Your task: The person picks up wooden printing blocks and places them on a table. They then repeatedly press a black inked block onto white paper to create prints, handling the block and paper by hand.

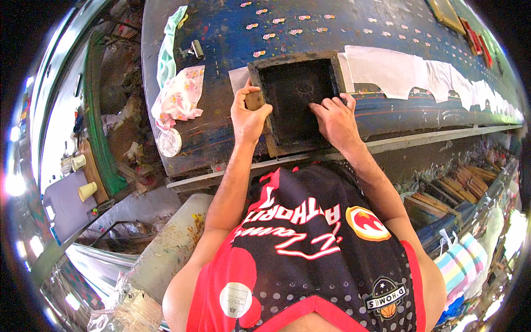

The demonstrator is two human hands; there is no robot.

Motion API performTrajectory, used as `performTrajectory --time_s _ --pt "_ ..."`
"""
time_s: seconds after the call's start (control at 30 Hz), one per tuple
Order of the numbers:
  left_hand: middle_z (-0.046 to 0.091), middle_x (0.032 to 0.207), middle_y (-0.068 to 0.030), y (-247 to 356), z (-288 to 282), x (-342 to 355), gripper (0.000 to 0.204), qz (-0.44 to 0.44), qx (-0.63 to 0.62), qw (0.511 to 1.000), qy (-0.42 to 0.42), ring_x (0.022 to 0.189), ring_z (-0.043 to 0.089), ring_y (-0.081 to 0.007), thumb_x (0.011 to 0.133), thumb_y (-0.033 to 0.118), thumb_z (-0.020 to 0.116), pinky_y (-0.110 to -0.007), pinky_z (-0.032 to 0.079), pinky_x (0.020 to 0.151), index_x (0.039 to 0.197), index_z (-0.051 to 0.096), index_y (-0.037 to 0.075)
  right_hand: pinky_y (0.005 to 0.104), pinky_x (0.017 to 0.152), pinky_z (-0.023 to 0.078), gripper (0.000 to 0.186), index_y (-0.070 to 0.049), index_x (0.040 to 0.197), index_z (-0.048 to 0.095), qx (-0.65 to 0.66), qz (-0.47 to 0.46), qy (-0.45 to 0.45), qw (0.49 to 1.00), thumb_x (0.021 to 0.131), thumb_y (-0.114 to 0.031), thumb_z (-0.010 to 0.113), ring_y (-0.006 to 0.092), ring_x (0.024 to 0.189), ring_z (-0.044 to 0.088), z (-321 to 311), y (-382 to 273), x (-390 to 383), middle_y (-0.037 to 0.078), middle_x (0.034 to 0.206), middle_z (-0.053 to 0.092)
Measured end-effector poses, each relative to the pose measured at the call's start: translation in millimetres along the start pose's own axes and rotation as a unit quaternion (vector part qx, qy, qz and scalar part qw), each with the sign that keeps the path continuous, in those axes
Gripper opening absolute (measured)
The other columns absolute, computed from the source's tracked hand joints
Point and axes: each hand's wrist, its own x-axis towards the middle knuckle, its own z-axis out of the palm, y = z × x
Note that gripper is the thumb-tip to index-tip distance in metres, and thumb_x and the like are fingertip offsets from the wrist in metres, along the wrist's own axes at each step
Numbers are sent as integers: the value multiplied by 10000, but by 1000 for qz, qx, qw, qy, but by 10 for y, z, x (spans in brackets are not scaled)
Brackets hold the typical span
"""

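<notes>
A dark, wood-edged screen printing frame (pixel 293 57) with black mesh lies on the long blue table, and a faint mark shows in its mesh. My left hand (pixel 247 119) grips the frame's left side, the thumb on the inner edge and the fingers around a brown block there. Over the right part of the mesh is my right hand (pixel 336 119), its fingers curled closed beside the right rail. Whatever those fingers may hold is hidden. White fabric pieces (pixel 381 69) stretch in a row from the frame's right side, and another pale piece (pixel 239 77) shows at its left.
Small printed marks dot the blue tabletop (pixel 221 33). At its left lie a crumpled patterned cloth (pixel 180 99), a green cloth (pixel 167 55), a small metal object (pixel 196 48) and a round white lid (pixel 169 142). Cups (pixel 87 191) stand farther left. Wooden frames (pixel 437 193) are stored below right.
</notes>
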Motion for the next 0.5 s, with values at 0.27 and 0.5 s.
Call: performTrajectory --time_s 0.27,0.5 --pt "627 1522 -108 5 -24 -4 504 6 54 999 -2 1173 652 -158 747 -95 776 -316 522 1017 1209 626 39 512 1132 347 262 -146 1111 771 -31 13 -12 999 866 -82 702 244 1001 658 47 -84 44 41 909 672" --pt "651 1476 -89 -16 -27 5 517 20 85 996 -7 1149 651 -155 749 -77 780 -314 525 995 1226 618 39 473 1058 375 183 -86 1064 755 -15 2 -23 1000 892 -64 697 255 898 676 55 -102 82 70 837 709"
